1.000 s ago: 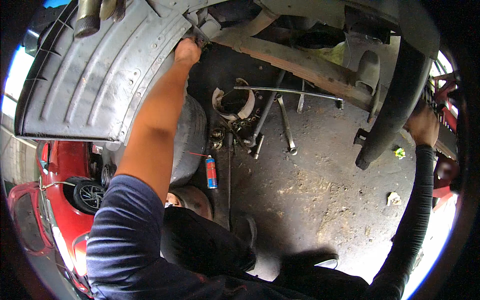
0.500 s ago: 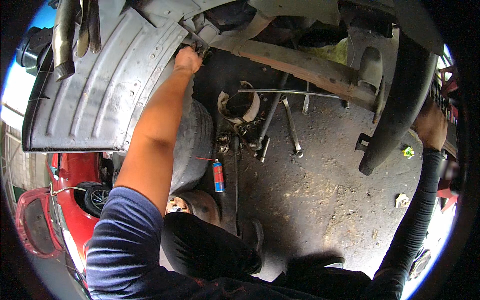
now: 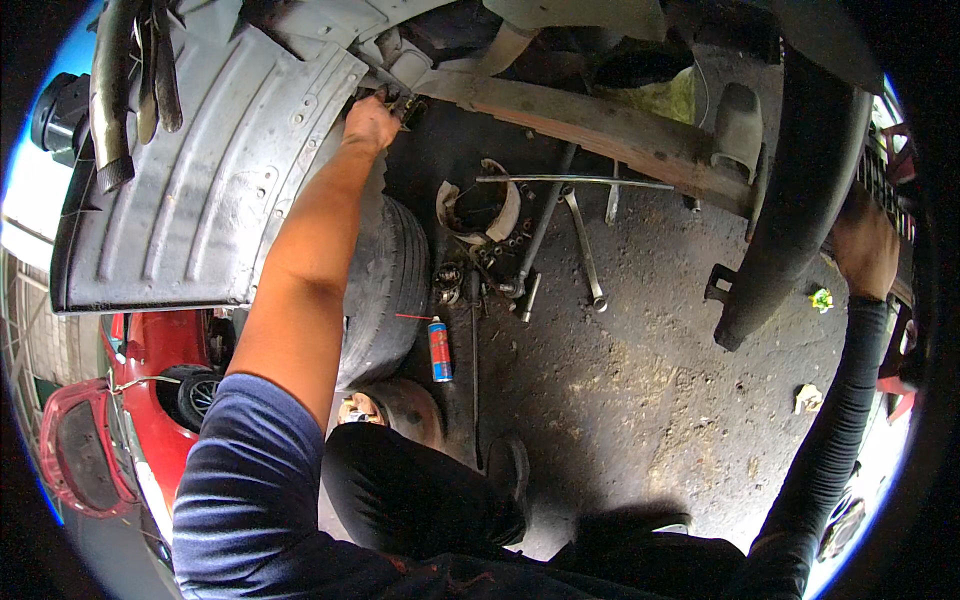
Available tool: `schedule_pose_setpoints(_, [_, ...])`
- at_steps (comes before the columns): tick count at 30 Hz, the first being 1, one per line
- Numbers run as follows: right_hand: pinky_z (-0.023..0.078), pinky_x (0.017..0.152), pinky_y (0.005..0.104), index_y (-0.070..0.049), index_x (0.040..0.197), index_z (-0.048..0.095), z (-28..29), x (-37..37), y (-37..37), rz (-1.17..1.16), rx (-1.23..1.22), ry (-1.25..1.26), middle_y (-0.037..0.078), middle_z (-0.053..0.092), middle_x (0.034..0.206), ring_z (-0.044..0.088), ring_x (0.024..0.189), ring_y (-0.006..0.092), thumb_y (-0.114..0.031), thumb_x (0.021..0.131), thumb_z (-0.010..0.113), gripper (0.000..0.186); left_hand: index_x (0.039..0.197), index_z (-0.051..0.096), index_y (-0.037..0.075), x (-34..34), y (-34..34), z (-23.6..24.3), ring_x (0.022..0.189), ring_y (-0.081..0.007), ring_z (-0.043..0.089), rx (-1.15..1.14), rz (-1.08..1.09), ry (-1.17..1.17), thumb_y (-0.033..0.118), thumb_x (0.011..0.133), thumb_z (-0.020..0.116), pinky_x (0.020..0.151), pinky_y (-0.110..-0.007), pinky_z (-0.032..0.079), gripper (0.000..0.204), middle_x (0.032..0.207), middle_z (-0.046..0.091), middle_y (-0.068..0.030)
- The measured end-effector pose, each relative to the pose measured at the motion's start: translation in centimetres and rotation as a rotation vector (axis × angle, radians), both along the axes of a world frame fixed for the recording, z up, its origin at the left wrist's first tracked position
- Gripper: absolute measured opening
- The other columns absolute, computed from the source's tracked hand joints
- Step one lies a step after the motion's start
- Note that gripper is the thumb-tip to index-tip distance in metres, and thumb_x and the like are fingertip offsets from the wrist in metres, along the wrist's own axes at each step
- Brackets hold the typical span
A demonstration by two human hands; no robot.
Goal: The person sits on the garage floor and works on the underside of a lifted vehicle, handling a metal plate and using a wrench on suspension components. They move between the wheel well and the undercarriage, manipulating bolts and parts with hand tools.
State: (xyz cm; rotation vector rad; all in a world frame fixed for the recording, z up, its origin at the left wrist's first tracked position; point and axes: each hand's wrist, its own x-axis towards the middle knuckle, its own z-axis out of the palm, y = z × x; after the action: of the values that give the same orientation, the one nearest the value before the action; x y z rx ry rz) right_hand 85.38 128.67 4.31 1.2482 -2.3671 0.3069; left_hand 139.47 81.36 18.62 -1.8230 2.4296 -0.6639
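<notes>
My left hand reaches up to a dark metal fitting beside the inner edge of a ribbed grey panel. Its fingers are closed, and whatever lies in them is mostly hidden. On the far right, my right hand is against a dark slatted part, beside a curved black piece. Its fingers are out of sight and the hand is slightly blurred. A rusty-edged beam runs across from near my left hand toward the right.
Below lie a tyre, a spray can with a red straw, a wrench, a long thin rod, a curved brake shoe and a long bar. A red car stands at the left. Dark tubes hang at upper left.
The whole view has shifted slightly, and the hanging tubes appear a little further left. Both hands stay at about the same places.
</notes>
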Motion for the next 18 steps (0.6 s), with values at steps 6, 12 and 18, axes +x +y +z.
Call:
schedule_pose_setpoints(6, [0.056,0.08,0.0516,-0.01,0.114,0.066,1.0,0.7,-0.1,-0.037,0.071,-0.06,0.02,0.07,0.11,0.069,0.097,0.042,-0.043,0.097,0.057,0.038,0.141,0.054,0.002,0.2,-0.6,-0.2,0.127,-0.0367,0.058,-0.018,-0.006,-0.078,0.034,0.09,0.065,0.108,-0.04,0.048,0.061,0.134,0.063,-0.0222])
schedule_pose_setpoints(12, [0.055,0.083,0.0505,-0.01,0.118,0.067,2.0,1.3,-0.3,-0.07,0.103,-0.12,0.022,0.07,0.111,0.069,0.1,0.0415,-0.044,0.095,0.059,0.042,0.141,0.054,0.002,0.0,-0.2,0.0,0.13,-0.0362,0.056,0.031,0.033,-0.073,0.036,0.092,0.064,0.11,-0.04,0.046,0.06,0.137,0.061,-0.0212])
schedule_pose_setpoints(18, [0.055,0.085,0.0506,-0.011,0.121,0.066,2.6,2.2,-0.1,-0.094,0.114,-0.161,0.02,0.071,0.111,0.069,0.1,0.0409,-0.044,0.096,0.058,0.042,0.143,0.053,0.004,1.3,-1.6,-1.0,0.13,-0.0367,0.056,-0.002,-0.015,-0.137,0.037,0.092,0.065,0.11,-0.041,0.046,0.062,0.138,0.061,-0.0214])
